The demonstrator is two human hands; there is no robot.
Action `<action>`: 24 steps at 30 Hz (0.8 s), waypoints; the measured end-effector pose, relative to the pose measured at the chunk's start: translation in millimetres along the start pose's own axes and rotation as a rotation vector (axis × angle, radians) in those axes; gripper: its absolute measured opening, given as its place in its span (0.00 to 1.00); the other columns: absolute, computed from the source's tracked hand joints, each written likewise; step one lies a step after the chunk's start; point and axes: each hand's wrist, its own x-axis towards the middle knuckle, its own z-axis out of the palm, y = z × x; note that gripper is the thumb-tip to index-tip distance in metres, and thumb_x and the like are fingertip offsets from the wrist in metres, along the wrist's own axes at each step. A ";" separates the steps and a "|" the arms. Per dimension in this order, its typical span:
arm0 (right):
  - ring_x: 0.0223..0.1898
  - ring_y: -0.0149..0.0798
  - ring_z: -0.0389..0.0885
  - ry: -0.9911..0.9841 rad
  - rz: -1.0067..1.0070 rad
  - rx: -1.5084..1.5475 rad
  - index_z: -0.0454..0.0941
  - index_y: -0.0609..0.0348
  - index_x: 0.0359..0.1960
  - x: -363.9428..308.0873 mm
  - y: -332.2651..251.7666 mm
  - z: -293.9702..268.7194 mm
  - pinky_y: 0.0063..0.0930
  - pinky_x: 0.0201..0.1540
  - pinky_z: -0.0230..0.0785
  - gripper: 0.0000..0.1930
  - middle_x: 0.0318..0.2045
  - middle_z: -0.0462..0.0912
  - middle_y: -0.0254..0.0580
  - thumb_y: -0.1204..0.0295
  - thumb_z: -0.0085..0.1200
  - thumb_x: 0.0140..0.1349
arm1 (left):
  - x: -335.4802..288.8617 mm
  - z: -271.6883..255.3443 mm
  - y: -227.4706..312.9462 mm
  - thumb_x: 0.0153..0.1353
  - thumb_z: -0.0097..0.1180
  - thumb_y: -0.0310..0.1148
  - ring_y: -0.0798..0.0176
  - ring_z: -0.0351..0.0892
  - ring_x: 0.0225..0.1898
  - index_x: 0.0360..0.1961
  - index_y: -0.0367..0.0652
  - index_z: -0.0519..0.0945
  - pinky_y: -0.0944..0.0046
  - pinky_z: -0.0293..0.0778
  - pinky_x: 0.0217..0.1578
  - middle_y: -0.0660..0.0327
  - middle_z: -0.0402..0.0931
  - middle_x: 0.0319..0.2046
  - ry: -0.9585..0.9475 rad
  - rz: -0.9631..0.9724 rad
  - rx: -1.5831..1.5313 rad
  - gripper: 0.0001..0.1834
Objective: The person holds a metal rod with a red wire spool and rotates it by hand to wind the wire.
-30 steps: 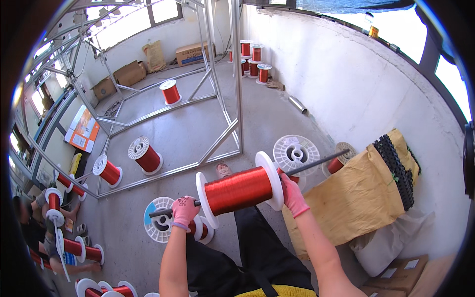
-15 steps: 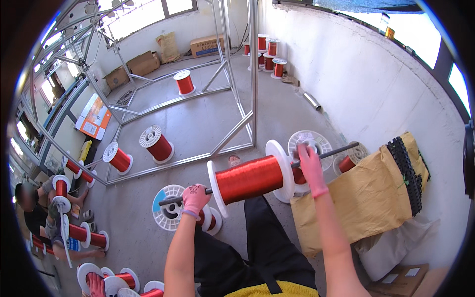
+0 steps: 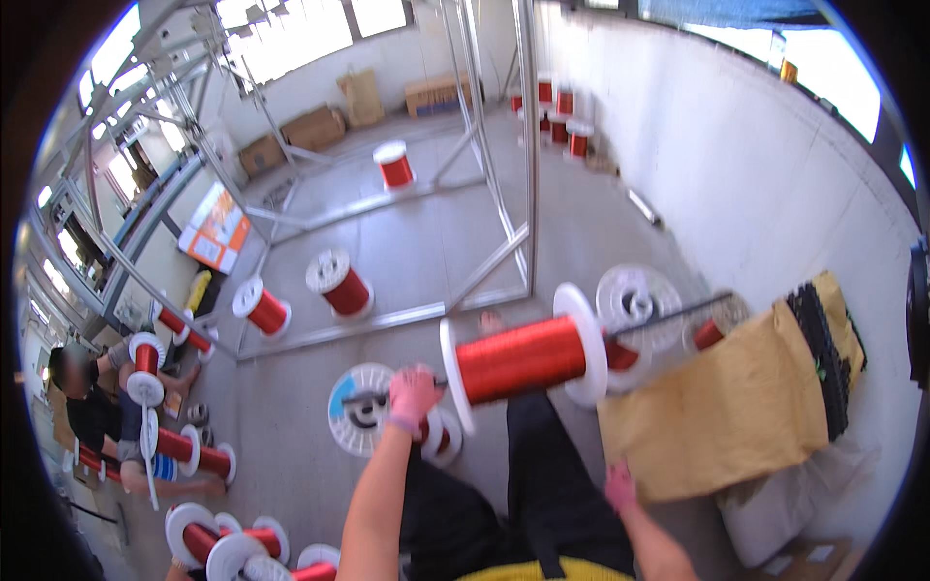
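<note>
A large spool of red wire (image 3: 523,358) with white end discs is threaded on a dark rod (image 3: 668,315) in front of my legs. My left hand (image 3: 415,395), in a pink glove, is closed round the rod's left part, beside the spool's left disc. The right end of the rod reaches over a standing spool with a white top (image 3: 636,302); whether it rests there I cannot tell. My right hand (image 3: 621,484), also pink-gloved, is off the rod, low beside my right thigh, by the edge of a tan wrapping sheet (image 3: 712,412). Its fingers are blurred.
A spool with a white and blue top (image 3: 363,409) stands left of my legs. Ahead is a metal frame (image 3: 426,315) with red spools (image 3: 339,283) inside. Another person (image 3: 92,402) sits at the left among spools. More spools (image 3: 237,542) lie at lower left.
My right hand has let go of the rod and dropped down beside my right thigh. My left hand still grips the rod. The whole view has shifted a little.
</note>
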 end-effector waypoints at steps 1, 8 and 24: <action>0.60 0.54 0.63 0.071 0.153 0.349 0.56 0.63 0.63 -38.5 -37.1 -28.1 0.42 0.61 0.57 0.25 0.60 0.63 0.61 0.68 0.40 0.66 | -3.6 -19.6 4.1 0.51 0.54 0.49 0.53 0.82 0.37 0.36 0.54 0.83 0.54 0.76 0.40 0.60 0.81 0.36 -0.056 -0.025 0.020 0.16; 0.56 0.53 0.70 0.253 0.113 0.589 0.54 0.63 0.64 -10.9 -25.7 -215.9 0.40 0.57 0.62 0.27 0.56 0.71 0.57 0.60 0.39 0.67 | -2.9 -17.0 5.2 0.52 0.54 0.47 0.53 0.82 0.34 0.30 0.53 0.84 0.55 0.76 0.35 0.58 0.82 0.31 -0.153 -0.094 -0.098 0.14; 0.58 0.57 0.66 0.926 -0.263 0.848 0.66 0.74 0.53 42.9 -132.0 -551.3 0.40 0.60 0.58 0.30 0.56 0.68 0.65 0.55 0.48 0.61 | -4.3 -16.9 3.4 0.52 0.53 0.48 0.52 0.82 0.32 0.30 0.52 0.85 0.56 0.76 0.34 0.58 0.82 0.28 -0.120 -0.079 -0.088 0.15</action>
